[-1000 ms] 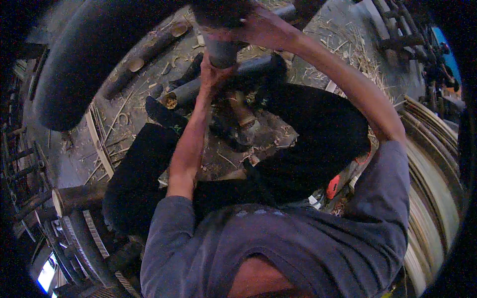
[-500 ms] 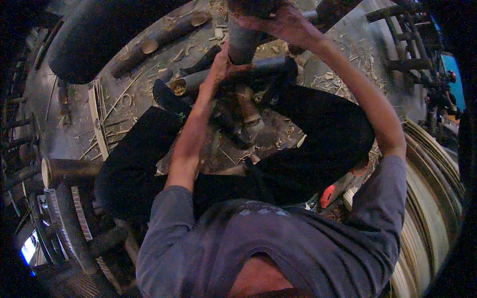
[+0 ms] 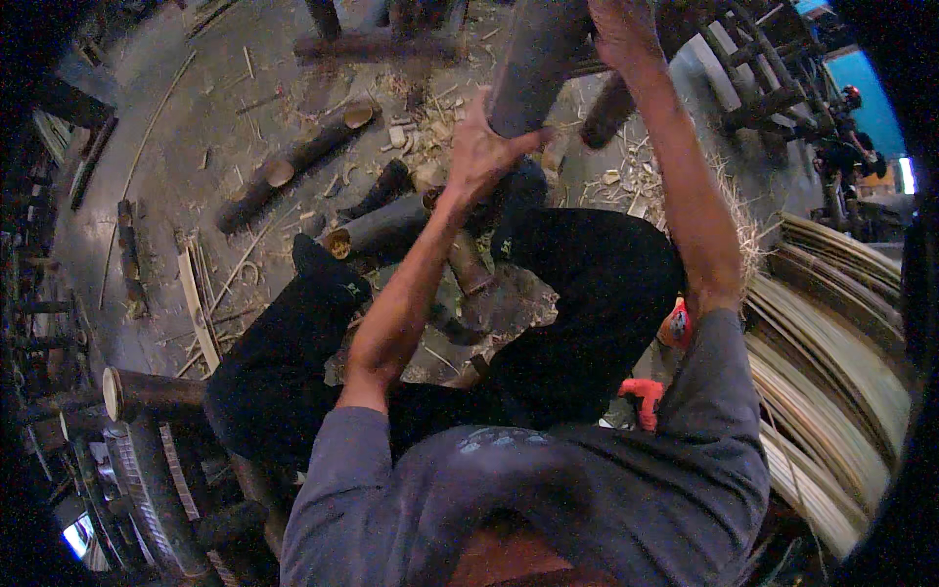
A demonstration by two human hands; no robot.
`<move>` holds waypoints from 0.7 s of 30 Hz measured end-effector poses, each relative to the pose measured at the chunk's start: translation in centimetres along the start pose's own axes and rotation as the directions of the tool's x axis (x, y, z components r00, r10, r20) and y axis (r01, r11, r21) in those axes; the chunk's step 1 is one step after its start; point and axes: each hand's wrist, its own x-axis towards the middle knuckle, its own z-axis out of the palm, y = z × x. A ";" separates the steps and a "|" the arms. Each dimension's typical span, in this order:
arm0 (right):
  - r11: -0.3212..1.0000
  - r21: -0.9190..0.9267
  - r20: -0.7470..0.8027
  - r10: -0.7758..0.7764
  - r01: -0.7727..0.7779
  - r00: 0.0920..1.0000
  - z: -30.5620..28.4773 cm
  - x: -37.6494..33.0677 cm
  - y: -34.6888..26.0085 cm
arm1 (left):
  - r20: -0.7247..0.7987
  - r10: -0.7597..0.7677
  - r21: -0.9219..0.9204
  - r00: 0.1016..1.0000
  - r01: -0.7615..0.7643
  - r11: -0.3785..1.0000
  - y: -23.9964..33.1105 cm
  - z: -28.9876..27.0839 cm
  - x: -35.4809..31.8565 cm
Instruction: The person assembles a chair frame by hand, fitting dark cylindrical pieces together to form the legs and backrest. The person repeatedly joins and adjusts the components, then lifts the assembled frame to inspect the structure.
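Note:
A thick, dark round wooden pole [image 3: 536, 73] slants up and out of the top of the picture. My left hand [image 3: 487, 157] is cupped around its lower end, with the thumb spread across to the right. Higher up, my right hand [image 3: 626, 34] is closed against the pole's right side; its fingertips are partly hidden. Below my left hand, another dark pole [image 3: 386, 227] lies across in front of my legs, with a pale cut hollow at its left end. A short brownish pole piece [image 3: 469, 264] stands out beneath it.
A notched pole [image 3: 293, 166] lies on the floor among pale wood shavings [image 3: 421, 137]. Bundled thin strips [image 3: 831, 372] curve along my right. A red-orange tool [image 3: 641, 401] lies by my right thigh. Pole frames [image 3: 156, 396] stand at left; another frame [image 3: 773, 88] is far right.
The held pole has tilted, its top swinging right, and both hands have shifted right with it. A large dark cylinder at the upper left has gone out of view, revealing the floor there.

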 end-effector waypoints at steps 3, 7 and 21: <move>0.984 -0.101 -0.069 0.141 -0.148 0.988 -4.1 1.3 0.0 | 0.139 0.121 -0.084 0.983 -0.110 0.990 -1.8 2.1 0.4; 0.699 -0.473 -0.399 0.373 -0.537 0.838 -11.3 4.0 2.7 | 0.248 -0.072 0.499 0.966 -0.064 0.864 -16.3 -2.2 0.3; 0.552 -0.216 -0.363 0.721 -0.806 0.591 -24.0 -10.6 28.7 | -0.088 -0.453 0.696 0.887 0.380 0.609 -25.3 -4.8 -9.7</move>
